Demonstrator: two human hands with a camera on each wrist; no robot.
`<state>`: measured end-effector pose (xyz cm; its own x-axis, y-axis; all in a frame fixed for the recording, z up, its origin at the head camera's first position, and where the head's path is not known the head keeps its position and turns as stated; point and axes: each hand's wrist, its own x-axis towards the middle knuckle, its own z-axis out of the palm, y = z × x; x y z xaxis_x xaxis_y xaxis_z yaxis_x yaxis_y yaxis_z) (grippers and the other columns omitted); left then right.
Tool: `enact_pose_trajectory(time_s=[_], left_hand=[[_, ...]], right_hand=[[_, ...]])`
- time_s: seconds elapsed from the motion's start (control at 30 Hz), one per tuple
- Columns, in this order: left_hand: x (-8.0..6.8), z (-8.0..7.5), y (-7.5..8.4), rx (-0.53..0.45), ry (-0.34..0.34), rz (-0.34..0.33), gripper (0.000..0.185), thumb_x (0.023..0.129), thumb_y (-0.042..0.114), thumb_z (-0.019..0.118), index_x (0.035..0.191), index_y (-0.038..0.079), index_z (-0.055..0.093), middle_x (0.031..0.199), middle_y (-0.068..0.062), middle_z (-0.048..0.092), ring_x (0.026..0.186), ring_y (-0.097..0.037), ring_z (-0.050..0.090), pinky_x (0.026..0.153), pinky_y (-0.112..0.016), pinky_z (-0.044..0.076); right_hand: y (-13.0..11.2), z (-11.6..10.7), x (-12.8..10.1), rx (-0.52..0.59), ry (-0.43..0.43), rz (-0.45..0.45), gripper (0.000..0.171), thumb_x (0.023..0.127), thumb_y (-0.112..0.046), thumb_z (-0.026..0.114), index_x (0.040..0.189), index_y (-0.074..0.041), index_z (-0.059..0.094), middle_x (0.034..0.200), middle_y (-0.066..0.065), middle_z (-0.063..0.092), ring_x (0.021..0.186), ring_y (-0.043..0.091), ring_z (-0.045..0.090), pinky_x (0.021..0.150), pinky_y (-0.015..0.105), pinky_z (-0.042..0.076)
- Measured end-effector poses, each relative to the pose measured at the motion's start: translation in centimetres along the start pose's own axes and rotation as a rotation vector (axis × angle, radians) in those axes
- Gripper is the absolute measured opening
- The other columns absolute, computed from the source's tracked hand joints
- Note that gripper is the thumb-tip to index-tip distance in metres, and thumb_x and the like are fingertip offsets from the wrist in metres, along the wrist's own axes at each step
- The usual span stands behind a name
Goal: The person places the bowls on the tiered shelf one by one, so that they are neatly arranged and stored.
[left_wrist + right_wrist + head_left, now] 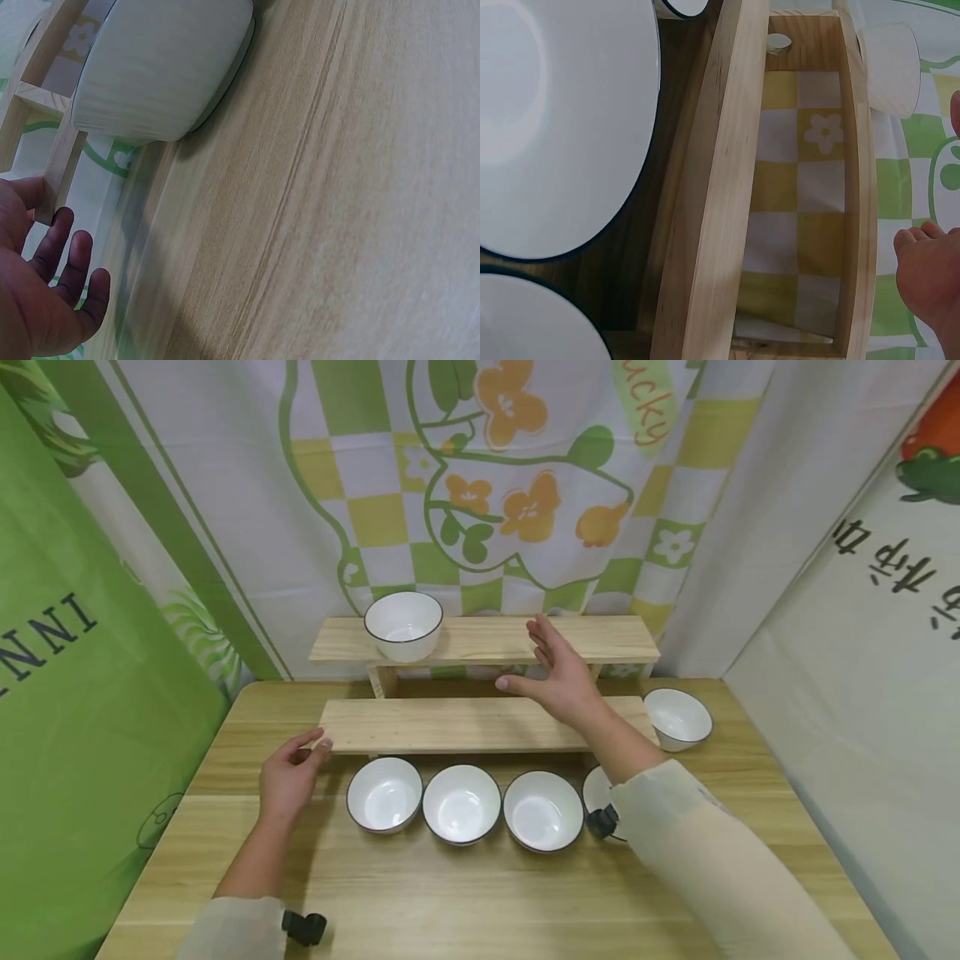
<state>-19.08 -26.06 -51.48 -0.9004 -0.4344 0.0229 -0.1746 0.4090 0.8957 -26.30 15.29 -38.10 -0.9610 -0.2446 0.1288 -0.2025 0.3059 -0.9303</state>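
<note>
White bowl [403, 625] with a thin dark rim sits upright on the top step of the two-step wooden shelf [480, 727], out at its left end, inside bare and glossy. Down in front of the shelf's lower step, a row of matching bowls stands upright on the table: first bowl [384, 794], second bowl [461, 803], third bowl [543, 810], nearly rim to rim. A fourth bowl [597, 790] peeks out, mostly hidden behind a sleeve. At the shelf's right end, one more bowl [678, 719] rests tilted against it.
</note>
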Motion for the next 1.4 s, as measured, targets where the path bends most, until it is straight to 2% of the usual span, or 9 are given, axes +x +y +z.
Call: enact_pose_trajectory(time_s=[0.27,0.47,0.63,0.8,1.2,1.4], left_hand=[[0.0,-0.1,0.1,0.013,-0.002,-0.008,0.044,0.094,0.046,0.076,0.128,0.017,0.075,0.092,-0.001,0.073,0.079,-0.004,0.06,0.064,-0.022,0.048],[-0.1,-0.1,0.2,0.009,-0.003,-0.012,0.044,0.094,0.045,0.076,0.128,0.017,0.075,0.091,0.0,0.073,0.078,-0.004,0.06,0.064,-0.023,0.048],[-0.1,-0.1,0.2,-0.007,-0.004,-0.01,0.043,0.094,0.043,0.077,0.128,0.017,0.075,0.091,-0.001,0.073,0.077,-0.004,0.061,0.063,-0.022,0.048],[0.0,-0.2,0.1,-0.026,-0.006,-0.007,0.044,0.094,0.043,0.078,0.128,0.016,0.075,0.089,0.001,0.073,0.078,-0.003,0.061,0.063,-0.022,0.048],[-0.1,0.0,0.1,-0.042,-0.011,-0.009,0.044,0.094,0.041,0.078,0.129,0.015,0.074,0.086,0.005,0.073,0.077,-0.004,0.062,0.062,-0.022,0.049],[0.0,0.0,0.0,-0.056,-0.022,-0.013,0.046,0.093,0.043,0.079,0.129,0.015,0.074,0.085,0.007,0.073,0.076,-0.007,0.061,0.06,-0.022,0.048]], right_hand=[[0.9,-1.5,-1.4,-0.032,0.009,-0.028,0.116,0.083,-0.035,0.09,0.168,-0.021,0.012,0.17,-0.005,0.024,0.155,0.019,0.025,0.123,0.038,0.028],[1.7,-2.5,-2.5,-0.049,0.025,-0.005,0.114,0.083,-0.037,0.089,0.168,-0.019,0.015,0.169,-0.006,0.026,0.155,0.016,0.025,0.122,0.035,0.029],[2.3,-3.3,-3.2,-0.032,0.036,0.02,0.113,0.083,-0.034,0.089,0.167,-0.018,0.015,0.169,-0.003,0.026,0.155,0.02,0.025,0.123,0.039,0.028],[3.0,-4.2,-4.1,-0.039,0.037,0.055,0.112,0.083,-0.04,0.088,0.167,-0.02,0.017,0.169,-0.004,0.028,0.155,0.023,0.027,0.122,0.042,0.03],[4.4,-5.6,-5.5,-0.08,0.058,0.074,0.11,0.083,-0.045,0.087,0.167,-0.023,0.019,0.169,-0.002,0.029,0.154,0.028,0.029,0.122,0.05,0.028],[5.3,-6.2,-6.4,-0.092,0.084,0.075,0.108,0.083,-0.042,0.089,0.166,-0.024,0.022,0.168,-0.001,0.031,0.154,0.029,0.029,0.122,0.048,0.028]])
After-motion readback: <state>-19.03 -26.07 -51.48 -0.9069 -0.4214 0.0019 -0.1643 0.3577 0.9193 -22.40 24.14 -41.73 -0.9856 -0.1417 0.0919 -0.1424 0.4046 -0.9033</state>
